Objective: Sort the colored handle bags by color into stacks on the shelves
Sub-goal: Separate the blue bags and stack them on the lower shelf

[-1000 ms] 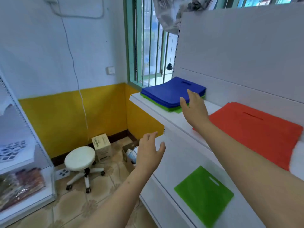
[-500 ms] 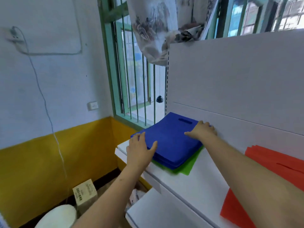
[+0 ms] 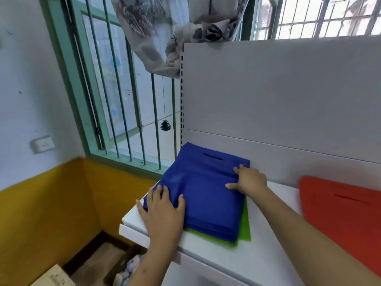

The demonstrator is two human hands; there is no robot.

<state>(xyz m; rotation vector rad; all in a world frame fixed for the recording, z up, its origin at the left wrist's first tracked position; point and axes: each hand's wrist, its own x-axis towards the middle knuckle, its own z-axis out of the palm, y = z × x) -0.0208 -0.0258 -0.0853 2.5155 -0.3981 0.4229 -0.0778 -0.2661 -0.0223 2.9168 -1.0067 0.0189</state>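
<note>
We have both hands on the stack of blue bags (image 3: 206, 195), which lies at the far left end of the white shelf (image 3: 261, 252), close against the grey back panel (image 3: 278, 100). The top bag's handle slot points toward that panel. Our left hand (image 3: 162, 213) lies flat on the near left corner of the stack, fingers spread and straight, pressing down without gripping anything. Our right hand (image 3: 250, 180) sits at the far right edge of the stack, fingers bent over the edge and thumb stretched out on the blue fabric; we cannot tell whether it pinches the bags or only pushes on them.

Under the blue stack a green bag (image 3: 244, 232) shows along the near and right edges. Well apart on the right of the same shelf lies a stack of red bags (image 3: 340, 205), cut off by the frame.

Left of the shelf we see a barred window (image 3: 123, 100) with a green frame, a patterned curtain (image 3: 165, 27) bunched above, and a small pine cone (image 3: 165, 125) hanging on a string. Below are a yellow wall (image 3: 51, 203) and cardboard boxes (image 3: 99, 265) on the floor.
</note>
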